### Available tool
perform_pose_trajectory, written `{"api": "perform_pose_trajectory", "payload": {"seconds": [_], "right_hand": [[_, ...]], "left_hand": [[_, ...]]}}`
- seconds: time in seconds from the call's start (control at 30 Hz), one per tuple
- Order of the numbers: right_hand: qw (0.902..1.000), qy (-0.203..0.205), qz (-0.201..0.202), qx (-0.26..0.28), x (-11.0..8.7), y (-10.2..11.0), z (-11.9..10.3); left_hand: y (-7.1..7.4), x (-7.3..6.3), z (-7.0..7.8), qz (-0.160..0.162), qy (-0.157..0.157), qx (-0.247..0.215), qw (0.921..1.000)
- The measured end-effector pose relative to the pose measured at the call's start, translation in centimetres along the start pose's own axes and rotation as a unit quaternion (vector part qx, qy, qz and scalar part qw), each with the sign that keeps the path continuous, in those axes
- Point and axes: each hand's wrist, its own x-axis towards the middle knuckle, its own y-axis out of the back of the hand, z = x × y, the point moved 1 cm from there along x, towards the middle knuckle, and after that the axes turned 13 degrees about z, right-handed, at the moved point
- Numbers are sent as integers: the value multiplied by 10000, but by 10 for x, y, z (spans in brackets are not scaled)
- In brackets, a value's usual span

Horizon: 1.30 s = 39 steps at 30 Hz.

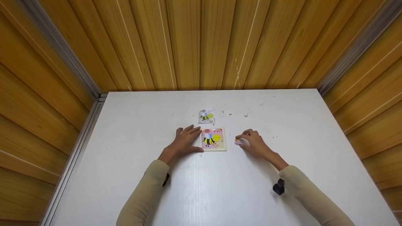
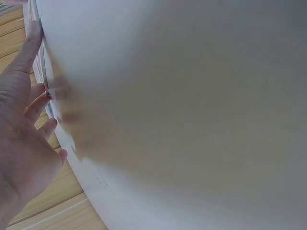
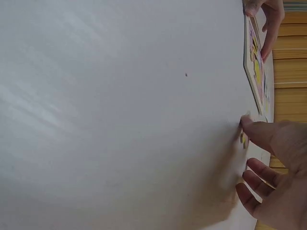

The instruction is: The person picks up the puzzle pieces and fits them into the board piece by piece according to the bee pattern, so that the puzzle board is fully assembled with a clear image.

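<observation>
A square wooden puzzle board point(image 1: 224, 140) with a bee picture lies flat on the table. Pieces fill most of it; bare wood shows at its lower right. My left hand point(image 1: 184, 142) rests at the board's left side, fingers spread, thumb at the near corner and fingertips toward the far one. To the right of the board, my right hand point(image 1: 255, 145) pinches a small pink and yellow puzzle piece point(image 1: 237, 142) between thumb and fingers, apart from the board. That piece point(image 3: 243, 140) is partly hidden by the thumb in the right wrist view.
A bee picture card point(image 1: 206, 116) lies just beyond the board on the white table point(image 1: 201, 188). Wood-panelled walls point(image 1: 188, 47) stand at the back and sides. A black device point(image 1: 278, 187) sits at the right wrist.
</observation>
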Motion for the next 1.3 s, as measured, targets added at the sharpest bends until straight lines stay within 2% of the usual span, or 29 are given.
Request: {"api": "perform_pose_trajectory", "payload": {"seconds": [0.4,0.53,0.67,0.73,0.83,1.1,1.3], "right_hand": [[9994,294,168,-113,-2,0,3],[9993,-107,327,-153,-4,2,2],[9949,-663,496,-569,-8,0,1],[9921,-781,544,-814,-9,-1,1],[9896,-834,614,-1001,-9,-3,-2],[9921,-804,638,-721,-8,-6,-1],[9918,-819,652,-729,-9,-5,0]], "left_hand": [[0,-2,0,-4,40,-22,10000],[0,-2,0,-26,77,-2,10000],[-1,-1,0,-35,59,49,10000],[-2,-1,0,-28,47,54,10000],[-2,-1,-1,-6,61,16,10000],[-3,-1,-2,-37,65,123,9999],[-2,-3,-4,-7,16,57,10000]]}}
